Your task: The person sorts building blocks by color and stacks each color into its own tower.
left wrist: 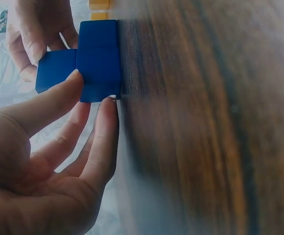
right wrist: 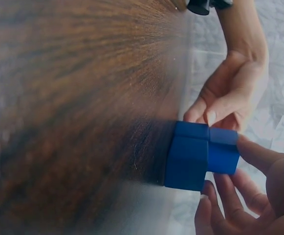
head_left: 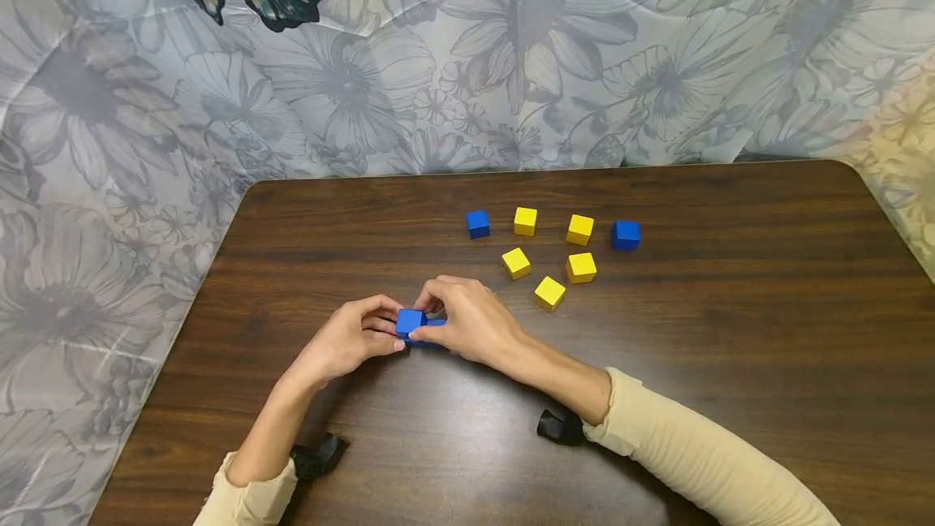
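"Why does the right hand point(head_left: 473, 316) pinch the top block point(head_left: 410, 321)?"

"Probably to keep it square: it sits between thumb and fingertips, upon the left of two lower blocks point(left wrist: 98, 63)."

"And the left hand point(head_left: 351, 338)?"

"Loosely spread, fingertips touching the lower blocks' left end, seemingly to steady them. The yellow blocks point(head_left: 581, 268) lie apart, farther and right."

no legible text, labels, brands, numbers or signs
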Action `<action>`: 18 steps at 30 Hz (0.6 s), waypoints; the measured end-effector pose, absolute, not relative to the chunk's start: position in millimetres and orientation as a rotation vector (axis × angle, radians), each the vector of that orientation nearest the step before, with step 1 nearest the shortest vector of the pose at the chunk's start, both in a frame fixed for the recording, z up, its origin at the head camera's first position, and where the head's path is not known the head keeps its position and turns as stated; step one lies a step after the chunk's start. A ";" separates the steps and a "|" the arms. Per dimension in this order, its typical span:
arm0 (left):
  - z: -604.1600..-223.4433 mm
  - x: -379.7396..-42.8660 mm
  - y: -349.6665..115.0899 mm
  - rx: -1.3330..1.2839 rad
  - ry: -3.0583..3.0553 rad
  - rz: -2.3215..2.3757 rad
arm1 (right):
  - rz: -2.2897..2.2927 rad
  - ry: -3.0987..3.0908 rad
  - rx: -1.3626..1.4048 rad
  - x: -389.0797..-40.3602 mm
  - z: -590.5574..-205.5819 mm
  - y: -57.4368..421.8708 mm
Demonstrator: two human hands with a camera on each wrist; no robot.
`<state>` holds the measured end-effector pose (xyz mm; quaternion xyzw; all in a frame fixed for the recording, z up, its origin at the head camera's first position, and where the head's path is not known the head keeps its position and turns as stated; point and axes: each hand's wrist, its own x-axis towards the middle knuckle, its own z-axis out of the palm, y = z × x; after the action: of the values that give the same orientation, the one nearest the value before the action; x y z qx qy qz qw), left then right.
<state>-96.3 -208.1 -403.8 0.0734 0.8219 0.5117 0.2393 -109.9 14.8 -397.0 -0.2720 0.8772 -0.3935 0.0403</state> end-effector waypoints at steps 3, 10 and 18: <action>-403.5 -97.2 -207.5 0.193 2.284 1.389 | -1.200 2.689 -0.834 -110.3 -396.8 14.4; -402.5 -97.3 -207.1 0.192 2.290 1.387 | -1.197 2.679 -0.844 -110.2 -396.7 13.2; -402.5 -95.8 -206.5 0.204 2.291 1.380 | -1.214 2.671 -0.838 -109.6 -397.4 13.4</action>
<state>-95.8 -206.5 -402.5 0.0741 0.8316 0.5011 0.2277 -109.6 13.4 -397.4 -0.2744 0.8745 -0.3975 0.0450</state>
